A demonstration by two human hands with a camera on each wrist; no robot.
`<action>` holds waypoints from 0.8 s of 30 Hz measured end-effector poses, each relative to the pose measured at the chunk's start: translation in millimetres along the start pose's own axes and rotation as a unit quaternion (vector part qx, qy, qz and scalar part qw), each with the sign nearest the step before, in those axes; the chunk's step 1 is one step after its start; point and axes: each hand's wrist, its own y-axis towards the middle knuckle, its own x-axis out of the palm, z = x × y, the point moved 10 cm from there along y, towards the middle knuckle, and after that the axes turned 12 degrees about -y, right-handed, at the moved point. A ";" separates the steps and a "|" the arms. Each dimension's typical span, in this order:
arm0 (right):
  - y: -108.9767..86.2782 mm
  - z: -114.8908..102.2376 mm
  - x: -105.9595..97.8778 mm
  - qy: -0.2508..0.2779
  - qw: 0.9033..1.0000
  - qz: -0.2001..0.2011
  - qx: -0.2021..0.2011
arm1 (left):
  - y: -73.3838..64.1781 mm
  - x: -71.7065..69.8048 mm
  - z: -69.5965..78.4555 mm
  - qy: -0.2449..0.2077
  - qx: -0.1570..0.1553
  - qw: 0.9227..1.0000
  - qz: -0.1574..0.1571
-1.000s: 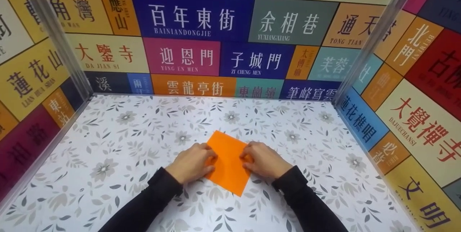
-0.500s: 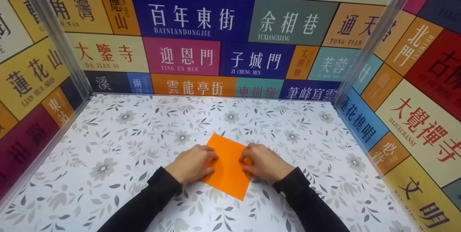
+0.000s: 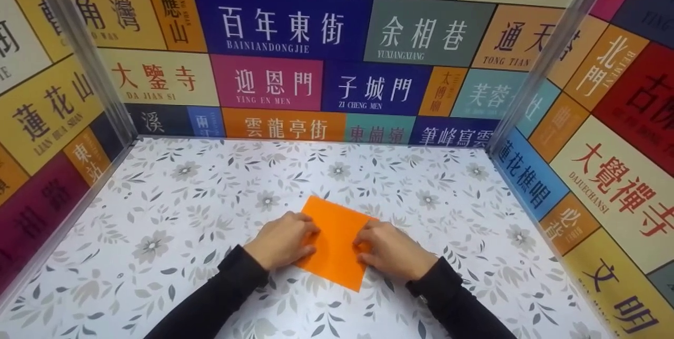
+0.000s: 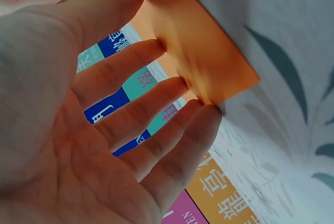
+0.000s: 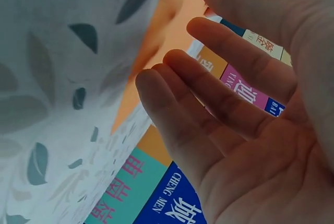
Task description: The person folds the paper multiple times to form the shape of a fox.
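A blue wall panel (image 3: 281, 22) reads BAINIANDONGJIE, a pink panel (image 3: 266, 82) YING EN MEN, a grey panel (image 3: 429, 32) YUXIANGXIANG

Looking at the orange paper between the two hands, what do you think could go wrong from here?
The orange paper looks thin, so a sideways push from the left hand, which touches it, might crease it.

The right hand does not appear to grip the sheet, so uneven pressure could make it slide or turn on the patterned table.
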 end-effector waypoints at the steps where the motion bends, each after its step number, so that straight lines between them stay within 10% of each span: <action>1: -0.1 -0.6 1.3 -0.001 1.000 0.002 -0.001 | -0.4 0.2 -0.4 0.001 -0.001 1.000 -0.001; 24: 1.6 -12.6 3.7 0.006 0.999 0.037 -0.036 | 19.9 -16.5 -23.8 -0.029 -0.017 0.999 0.021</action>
